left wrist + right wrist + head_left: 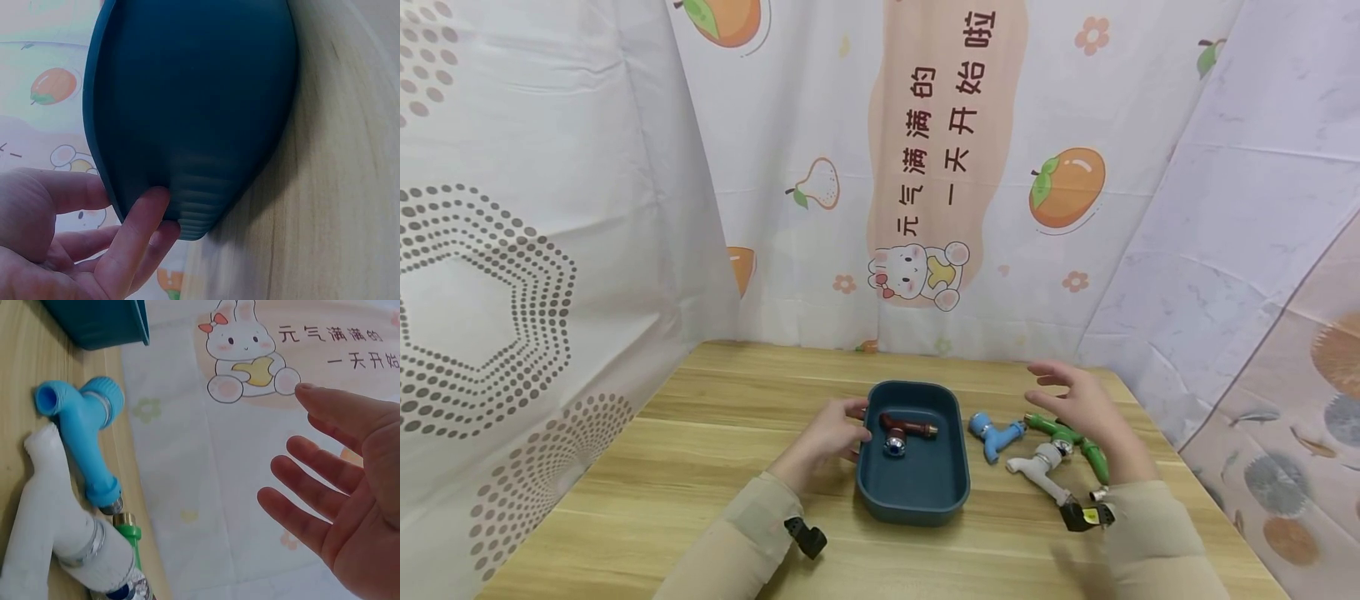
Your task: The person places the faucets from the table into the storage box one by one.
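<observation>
Your left hand (pixel 826 437) is resting against the left rim of the dark teal tray (pixel 951 492), fingers lying along its outer wall (pixel 187 125) without curling round it. Inside the tray, just beside those fingers, a brown tap (pixel 904 431) is lying. Your right hand (pixel 1078 406) is hovering open, fingers spread, holding nothing. Just below it on the wooden bench (pixel 647 467) are lying a blue tap (pixel 994 435), a white tap (pixel 1045 465) and a green tap (pixel 1075 442), bunched close together.
</observation>
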{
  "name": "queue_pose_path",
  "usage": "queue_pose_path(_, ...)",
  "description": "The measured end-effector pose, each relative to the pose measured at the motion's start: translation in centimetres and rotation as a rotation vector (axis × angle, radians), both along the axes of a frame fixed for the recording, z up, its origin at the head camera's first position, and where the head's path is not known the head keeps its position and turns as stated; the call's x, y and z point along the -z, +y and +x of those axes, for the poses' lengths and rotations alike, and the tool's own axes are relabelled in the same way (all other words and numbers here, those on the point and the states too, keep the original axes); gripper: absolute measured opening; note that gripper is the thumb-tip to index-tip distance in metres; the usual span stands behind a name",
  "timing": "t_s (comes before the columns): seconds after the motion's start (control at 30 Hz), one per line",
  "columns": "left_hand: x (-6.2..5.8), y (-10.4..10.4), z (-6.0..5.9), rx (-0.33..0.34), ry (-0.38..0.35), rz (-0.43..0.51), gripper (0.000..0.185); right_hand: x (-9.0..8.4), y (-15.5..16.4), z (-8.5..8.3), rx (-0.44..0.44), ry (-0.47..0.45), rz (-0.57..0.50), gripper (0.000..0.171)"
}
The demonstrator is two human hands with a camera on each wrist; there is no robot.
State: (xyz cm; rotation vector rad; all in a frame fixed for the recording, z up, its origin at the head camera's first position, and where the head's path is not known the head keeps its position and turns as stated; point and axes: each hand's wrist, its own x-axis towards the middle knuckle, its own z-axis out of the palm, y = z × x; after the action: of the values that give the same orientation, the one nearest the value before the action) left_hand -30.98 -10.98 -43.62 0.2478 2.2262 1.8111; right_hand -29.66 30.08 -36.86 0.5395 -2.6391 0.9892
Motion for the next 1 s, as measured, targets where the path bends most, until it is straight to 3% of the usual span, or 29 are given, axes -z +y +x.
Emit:
queue_pose_path(0.4, -0.1, -0.1, 0.1, 0.003, 0.001, -0.014, 0.067, 0.6, 2.7, 0.5, 0.016, -0.094, -0.070, 0.056)
queue_pose_path(0.67, -0.2, 0.0, 0.1, -0.010, -0.004, -0.025, 0.067, 0.4, 4.2, 1.0, 0.094, -0.090, 0.025, 0.059)
queue_pose_path(1.0, -0.1, 0.0, 0.1, -0.011, -0.009, -0.021, 0.067, 0.8, 5.9, 1.5, 0.129, -0.127, 0.066, 0.059)
